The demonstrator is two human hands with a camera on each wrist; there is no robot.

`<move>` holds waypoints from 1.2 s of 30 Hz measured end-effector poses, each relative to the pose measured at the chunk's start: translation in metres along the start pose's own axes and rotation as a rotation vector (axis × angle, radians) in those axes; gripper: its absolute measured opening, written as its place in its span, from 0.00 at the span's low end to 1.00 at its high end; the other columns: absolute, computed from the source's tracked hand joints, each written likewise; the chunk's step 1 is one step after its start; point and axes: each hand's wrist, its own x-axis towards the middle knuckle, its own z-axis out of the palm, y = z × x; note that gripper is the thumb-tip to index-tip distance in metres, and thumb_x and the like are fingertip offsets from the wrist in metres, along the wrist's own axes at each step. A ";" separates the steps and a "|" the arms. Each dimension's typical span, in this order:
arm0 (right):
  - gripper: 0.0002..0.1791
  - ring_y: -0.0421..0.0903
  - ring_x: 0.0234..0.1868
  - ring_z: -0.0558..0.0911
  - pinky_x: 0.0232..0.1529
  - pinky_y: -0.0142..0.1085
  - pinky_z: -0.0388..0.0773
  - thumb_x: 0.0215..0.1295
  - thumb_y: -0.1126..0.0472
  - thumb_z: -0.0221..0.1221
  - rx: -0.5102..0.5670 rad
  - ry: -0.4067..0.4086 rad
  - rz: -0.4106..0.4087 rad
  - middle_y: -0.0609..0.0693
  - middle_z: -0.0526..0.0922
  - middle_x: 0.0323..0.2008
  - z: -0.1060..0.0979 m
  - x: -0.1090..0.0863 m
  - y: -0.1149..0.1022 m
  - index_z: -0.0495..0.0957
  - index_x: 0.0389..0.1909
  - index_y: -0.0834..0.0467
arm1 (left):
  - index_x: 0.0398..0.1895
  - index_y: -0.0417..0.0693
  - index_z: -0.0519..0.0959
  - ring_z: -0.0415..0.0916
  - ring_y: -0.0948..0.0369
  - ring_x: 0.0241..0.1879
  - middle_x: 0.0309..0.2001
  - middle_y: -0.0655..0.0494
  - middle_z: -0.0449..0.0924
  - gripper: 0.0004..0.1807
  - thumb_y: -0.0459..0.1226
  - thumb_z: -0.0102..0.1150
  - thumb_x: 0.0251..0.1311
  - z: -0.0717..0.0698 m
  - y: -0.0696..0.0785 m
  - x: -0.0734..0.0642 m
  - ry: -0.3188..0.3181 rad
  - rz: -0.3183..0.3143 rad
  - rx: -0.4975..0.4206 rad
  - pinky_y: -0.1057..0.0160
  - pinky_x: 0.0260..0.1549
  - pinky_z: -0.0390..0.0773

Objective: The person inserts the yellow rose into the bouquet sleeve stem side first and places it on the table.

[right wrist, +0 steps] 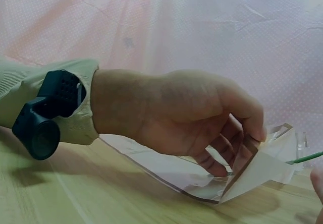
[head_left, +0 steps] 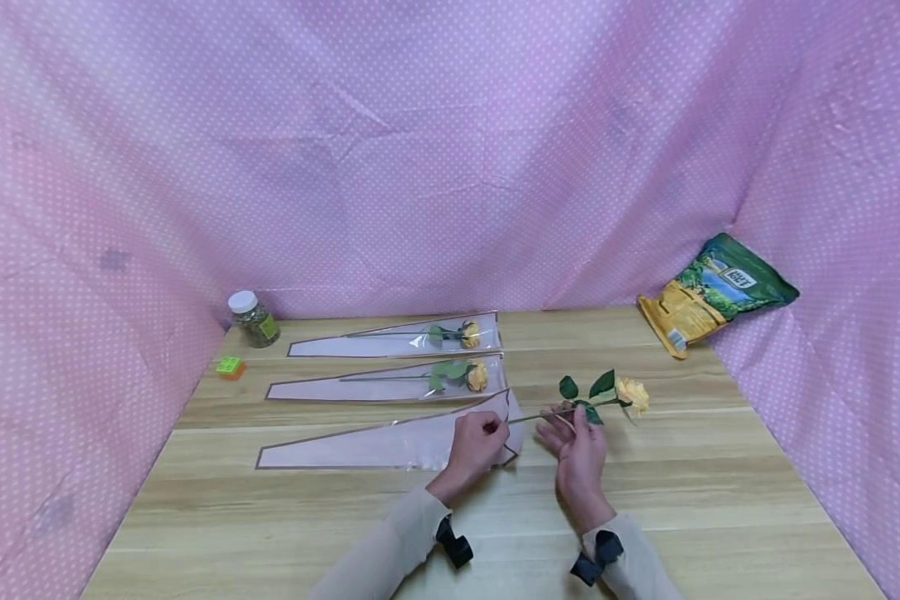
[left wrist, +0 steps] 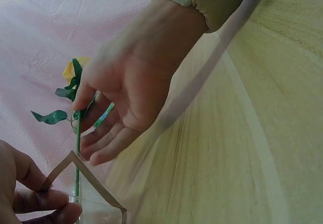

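Observation:
My right hand (head_left: 581, 462) pinches the green stem of a yellow rose (head_left: 632, 396) between thumb and fingers, just below its leaves. The bloom points right, and the stem runs left into the mouth of a pale flower sleeve (head_left: 367, 443) with a brown border. At that mouth my left hand (head_left: 476, 442) pinches the sleeve's edge, which the right wrist view shows lifted and spread, with the stem (right wrist: 307, 158) entering it. From the left wrist view, the rose (left wrist: 70, 72) stands beyond the right hand (left wrist: 128, 82). The stem's lower end is hidden by the left hand.
Behind lie two more sleeves, a middle one (head_left: 300, 390) and a far one (head_left: 315, 347), each with a yellow rose inside. A white-lidded jar (head_left: 257, 323) and small green-orange blocks (head_left: 231, 368) stand at left. A green-yellow bag (head_left: 712, 292) leans against the pink curtain at right.

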 end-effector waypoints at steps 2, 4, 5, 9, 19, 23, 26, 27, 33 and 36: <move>0.16 0.46 0.41 0.90 0.42 0.41 0.87 0.74 0.49 0.52 0.015 0.018 -0.011 0.51 0.89 0.36 0.000 0.001 -0.001 0.74 0.44 0.60 | 0.17 0.43 0.83 0.68 0.71 0.24 0.19 0.53 0.82 0.10 0.32 0.58 0.54 0.000 0.000 0.000 -0.008 -0.010 -0.005 0.73 0.27 0.69; 0.14 0.47 0.41 0.90 0.40 0.41 0.87 0.74 0.51 0.53 0.016 0.029 -0.030 0.52 0.89 0.35 -0.001 0.002 -0.001 0.72 0.45 0.59 | 0.18 0.43 0.83 0.69 0.70 0.24 0.20 0.53 0.82 0.10 0.32 0.58 0.55 0.000 0.000 0.001 -0.021 -0.021 -0.013 0.73 0.28 0.69; 0.13 0.47 0.40 0.90 0.40 0.41 0.87 0.74 0.52 0.53 0.008 0.032 -0.042 0.52 0.90 0.35 -0.001 0.002 -0.002 0.71 0.46 0.59 | 0.19 0.43 0.84 0.69 0.70 0.25 0.21 0.54 0.82 0.10 0.32 0.59 0.56 0.000 0.000 0.001 -0.027 -0.024 -0.016 0.73 0.28 0.69; 0.11 0.48 0.40 0.91 0.37 0.43 0.87 0.75 0.54 0.52 -0.058 0.045 -0.092 0.53 0.90 0.37 -0.003 0.003 -0.002 0.66 0.49 0.55 | 0.20 0.42 0.84 0.69 0.69 0.26 0.22 0.53 0.83 0.09 0.32 0.59 0.57 0.000 0.001 0.001 -0.035 -0.027 -0.014 0.73 0.29 0.70; 0.12 0.45 0.33 0.91 0.34 0.41 0.86 0.73 0.57 0.55 -0.118 0.056 -0.161 0.51 0.90 0.35 -0.004 0.004 -0.003 0.61 0.47 0.53 | 0.18 0.43 0.83 0.68 0.70 0.24 0.20 0.53 0.82 0.10 0.32 0.58 0.55 -0.001 0.001 0.000 -0.018 0.001 -0.001 0.73 0.27 0.69; 0.12 0.44 0.33 0.91 0.35 0.41 0.86 0.73 0.56 0.55 -0.155 0.045 -0.145 0.51 0.91 0.36 -0.003 0.003 -0.001 0.62 0.46 0.53 | 0.17 0.43 0.83 0.68 0.70 0.23 0.19 0.53 0.81 0.10 0.31 0.58 0.54 -0.002 0.002 0.001 -0.014 0.014 0.003 0.73 0.26 0.69; 0.13 0.44 0.34 0.91 0.36 0.40 0.86 0.73 0.55 0.55 -0.181 0.037 -0.128 0.52 0.91 0.37 -0.002 0.001 0.000 0.61 0.46 0.53 | 0.18 0.42 0.84 0.68 0.70 0.23 0.20 0.53 0.81 0.10 0.31 0.59 0.55 -0.002 0.004 0.001 -0.021 0.011 0.004 0.73 0.26 0.68; 0.13 0.44 0.34 0.91 0.36 0.40 0.86 0.73 0.54 0.55 -0.186 0.034 -0.124 0.52 0.91 0.37 -0.002 0.000 0.001 0.61 0.46 0.53 | 0.18 0.42 0.84 0.67 0.70 0.23 0.20 0.53 0.81 0.10 0.31 0.59 0.54 -0.002 0.003 0.001 -0.019 0.015 0.009 0.73 0.27 0.68; 0.12 0.43 0.34 0.90 0.36 0.38 0.86 0.73 0.54 0.55 -0.206 0.021 -0.117 0.51 0.91 0.37 0.000 -0.002 0.004 0.61 0.45 0.54 | 0.17 0.42 0.83 0.67 0.71 0.24 0.20 0.53 0.82 0.09 0.31 0.59 0.52 -0.003 0.005 0.002 0.010 0.062 0.037 0.73 0.28 0.69; 0.11 0.42 0.33 0.90 0.35 0.37 0.86 0.73 0.55 0.55 -0.218 0.015 -0.121 0.52 0.91 0.36 0.001 -0.003 0.005 0.63 0.45 0.54 | 0.16 0.43 0.83 0.68 0.71 0.24 0.20 0.53 0.83 0.09 0.31 0.59 0.51 -0.003 0.007 0.001 0.017 0.082 0.036 0.73 0.30 0.69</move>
